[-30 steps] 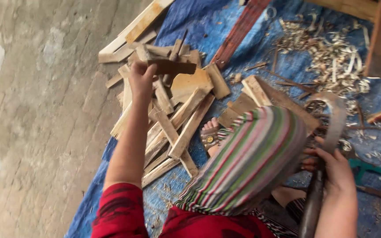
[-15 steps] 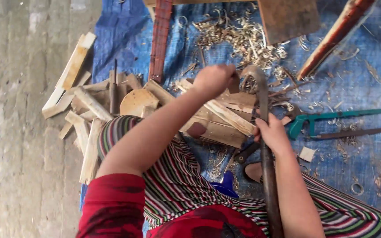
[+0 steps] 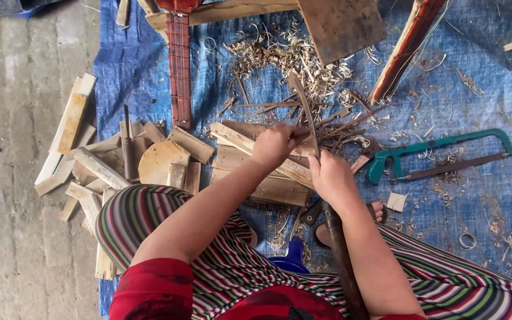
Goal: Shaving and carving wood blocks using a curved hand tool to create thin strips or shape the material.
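My left hand point(image 3: 274, 145) is closed on a small dark wood piece point(image 3: 301, 136), pressed down on a stack of pale wooden blocks point(image 3: 250, 160) in front of my knees. My right hand point(image 3: 330, 178) grips a long curved knife point(image 3: 304, 106). Its blade points away from me just past the left hand, and its dark handle point(image 3: 342, 261) runs back along my forearm. The two hands are almost touching. I sit on a blue tarp point(image 3: 481, 195) in striped trousers.
A green hacksaw point(image 3: 440, 151) lies to the right of my hands. Wood offcuts point(image 3: 84, 166) and a round wooden disc point(image 3: 158, 159) are piled at the left, by bare concrete point(image 3: 13, 178). Shavings point(image 3: 291, 59), a red-brown fretted neck point(image 3: 179, 65), a board point(image 3: 342, 24) and a reddish plank point(image 3: 407, 50) lie farther away.
My left hand took a dark wood piece from the offcut pile at the left and brought it to the blocks in front of me. The knife's blade now reaches past it.
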